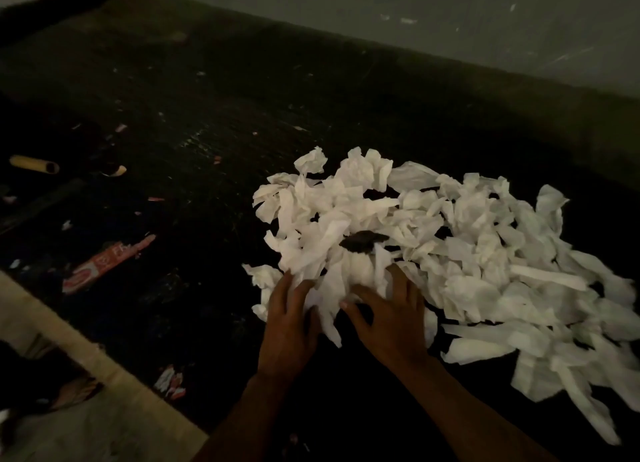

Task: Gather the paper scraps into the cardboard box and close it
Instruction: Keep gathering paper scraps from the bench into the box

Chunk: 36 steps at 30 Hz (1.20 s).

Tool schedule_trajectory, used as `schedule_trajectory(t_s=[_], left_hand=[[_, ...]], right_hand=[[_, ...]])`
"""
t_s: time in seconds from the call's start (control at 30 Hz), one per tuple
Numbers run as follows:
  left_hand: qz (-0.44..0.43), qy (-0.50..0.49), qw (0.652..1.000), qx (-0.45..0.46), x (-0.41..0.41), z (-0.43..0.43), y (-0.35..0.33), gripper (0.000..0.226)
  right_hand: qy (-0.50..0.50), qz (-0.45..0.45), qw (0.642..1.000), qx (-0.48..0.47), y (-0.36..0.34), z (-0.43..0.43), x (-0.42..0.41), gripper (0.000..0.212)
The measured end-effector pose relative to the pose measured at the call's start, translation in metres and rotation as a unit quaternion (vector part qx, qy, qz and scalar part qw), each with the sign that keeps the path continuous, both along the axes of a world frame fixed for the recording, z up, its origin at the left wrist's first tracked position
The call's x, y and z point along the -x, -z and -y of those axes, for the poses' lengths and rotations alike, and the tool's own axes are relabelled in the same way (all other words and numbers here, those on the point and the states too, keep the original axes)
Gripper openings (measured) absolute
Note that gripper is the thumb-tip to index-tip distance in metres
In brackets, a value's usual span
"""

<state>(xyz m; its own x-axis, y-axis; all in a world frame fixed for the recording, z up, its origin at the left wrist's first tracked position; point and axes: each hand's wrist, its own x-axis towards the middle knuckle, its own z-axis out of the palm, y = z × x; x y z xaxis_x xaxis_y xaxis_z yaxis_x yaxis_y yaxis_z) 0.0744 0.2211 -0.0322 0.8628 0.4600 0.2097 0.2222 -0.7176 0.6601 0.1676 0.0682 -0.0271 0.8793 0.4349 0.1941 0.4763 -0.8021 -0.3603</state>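
My left hand (289, 326) and right hand (393, 323) pressed, fingers spread and clasping nothing, on the seven-o'clock edge of the heaped white crumpled paper scraps (450, 253).

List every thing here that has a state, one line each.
paper scraps: loose, heaped on the dark surface.
left hand: fingers spread, pressing the pile's near edge.
right hand: fingers spread, resting on the pile.
cardboard tube: lying on its side, apart from the pile.
red wrapper: flat on the surface.
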Motion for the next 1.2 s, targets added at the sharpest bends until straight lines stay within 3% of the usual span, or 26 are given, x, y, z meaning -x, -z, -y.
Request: schedule_trajectory(t_s=[0.13, 0.23, 0.33, 0.4, 0.6, 0.73, 0.8, 0.87, 0.93, 1.07, 1.2], left_hand=[[-0.044, -0.035, 0.991, -0.123, 0.003, -0.001, -0.003, 0.046], [-0.014, -0.026, 0.998, -0.063, 0.002, -0.001, -0.001, 0.034], [0.006, -0.001, 1.000, -0.020, 0.002, 0.001, 0.001, 0.029], [0.007, 0.014, 1.000, -0.012, 0.002, 0.002, -0.001, 0.038], [-0.075, -0.027, 0.990, -0.115, 0.006, 0.007, -0.013, 0.058], [-0.013, -0.098, 0.989, -0.107, 0.008, 0.007, -0.013, 0.081], [-0.014, -0.088, 0.992, -0.085, 0.004, 0.003, -0.012, 0.093], [-0.048, -0.016, 0.994, -0.102, 0.001, 0.000, -0.010, 0.093], [-0.063, 0.039, 0.989, -0.125, -0.001, -0.002, -0.004, 0.076], [-0.003, 0.038, 0.996, -0.083, -0.003, -0.006, 0.005, 0.040], [-0.006, 0.011, 0.998, -0.065, -0.009, -0.005, 0.003, 0.029]], right_hand=[[0.022, 0.023, 0.999, -0.007, 0.007, 0.013, -0.005, 0.037], [0.030, 0.025, 0.999, -0.020, 0.004, 0.020, -0.006, 0.028], [0.039, -0.023, 0.998, -0.047, -0.004, 0.020, -0.006, 0.048], [0.034, -0.013, 0.999, -0.021, -0.006, 0.021, -0.006, 0.054], [0.056, 0.063, 0.995, 0.047, -0.005, 0.027, 0.000, 0.047], [0.036, 0.052, 0.996, 0.058, -0.015, 0.027, -0.008, 0.079], [0.000, 0.028, 0.997, 0.070, -0.015, 0.027, -0.010, 0.085], [-0.043, 0.011, 0.995, 0.093, -0.009, 0.028, -0.009, 0.078], [-0.052, 0.007, 0.994, 0.092, 0.000, 0.029, -0.010, 0.063], [-0.050, 0.010, 0.999, -0.017, 0.013, 0.030, -0.021, 0.034], [-0.064, -0.011, 0.996, -0.059, 0.014, 0.029, -0.035, 0.019]])
